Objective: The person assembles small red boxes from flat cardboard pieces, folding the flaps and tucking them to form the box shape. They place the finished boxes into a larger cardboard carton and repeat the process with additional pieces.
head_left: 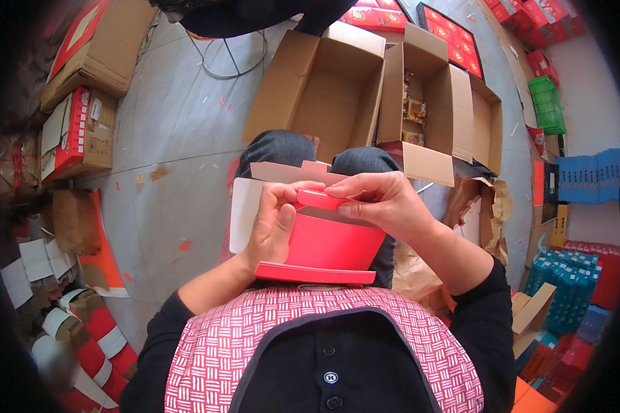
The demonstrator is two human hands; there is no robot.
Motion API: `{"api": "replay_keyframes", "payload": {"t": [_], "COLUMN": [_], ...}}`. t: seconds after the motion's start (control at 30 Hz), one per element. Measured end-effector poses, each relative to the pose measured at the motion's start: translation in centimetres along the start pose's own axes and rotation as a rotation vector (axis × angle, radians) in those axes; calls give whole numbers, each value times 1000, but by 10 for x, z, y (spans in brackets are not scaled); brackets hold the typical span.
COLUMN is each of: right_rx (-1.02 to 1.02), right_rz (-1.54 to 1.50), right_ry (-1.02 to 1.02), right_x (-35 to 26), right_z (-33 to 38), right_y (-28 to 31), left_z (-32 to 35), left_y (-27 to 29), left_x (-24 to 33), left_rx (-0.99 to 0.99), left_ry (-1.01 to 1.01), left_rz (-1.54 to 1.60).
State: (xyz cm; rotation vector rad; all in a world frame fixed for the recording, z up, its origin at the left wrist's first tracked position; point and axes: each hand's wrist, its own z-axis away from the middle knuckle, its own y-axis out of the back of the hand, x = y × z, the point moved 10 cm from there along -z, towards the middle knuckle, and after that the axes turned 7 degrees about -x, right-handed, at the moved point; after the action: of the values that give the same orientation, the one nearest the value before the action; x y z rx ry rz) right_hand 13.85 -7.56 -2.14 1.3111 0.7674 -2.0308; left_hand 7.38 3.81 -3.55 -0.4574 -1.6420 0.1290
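Note:
A partly folded red cardboard box (337, 242) rests over my lap, its pale inner faces showing at the left and far side. My left hand (271, 221) is closed on the box's left part, thumb up and fingers curled at the edge. With a pinch of thumb and fingers, my right hand (386, 199) grips a narrow red flap (320, 200) at the box's upper middle. Both hands meet at this flap, the left fingertips at its left end. Along the near side, a red strip of the box (313, 274) sticks out toward my apron (269, 310).
Beyond my knees stand an open carton (337, 96) and a second carton (427, 103) with small packs inside. Crumpled brown paper (486, 213) lies at right. Blue boxes (565, 275) and a green crate (546, 103) line the right; closed cartons (100, 131) stand left.

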Motion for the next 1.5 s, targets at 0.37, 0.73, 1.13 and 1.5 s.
{"api": "replay_keyframes", "payload": {"t": [0.37,0.73,1.13,1.5], "right_rx": [36,11,-45,317], "right_rz": [255,493,300,-149], "right_ry": [173,201,200,128], "right_x": [-14,-25,-17,34], "right_z": [-1,2,6,56], "right_y": [-5,-16,2,47], "left_z": [5,2,-4,-9], "left_y": [5,-1,-2,-6], "left_x": [14,28,24,26], "left_rx": [-18,-54,-7,-24], "left_ry": [-57,-44,0,-6], "left_rz": [-275,-530,-613,-588]}}
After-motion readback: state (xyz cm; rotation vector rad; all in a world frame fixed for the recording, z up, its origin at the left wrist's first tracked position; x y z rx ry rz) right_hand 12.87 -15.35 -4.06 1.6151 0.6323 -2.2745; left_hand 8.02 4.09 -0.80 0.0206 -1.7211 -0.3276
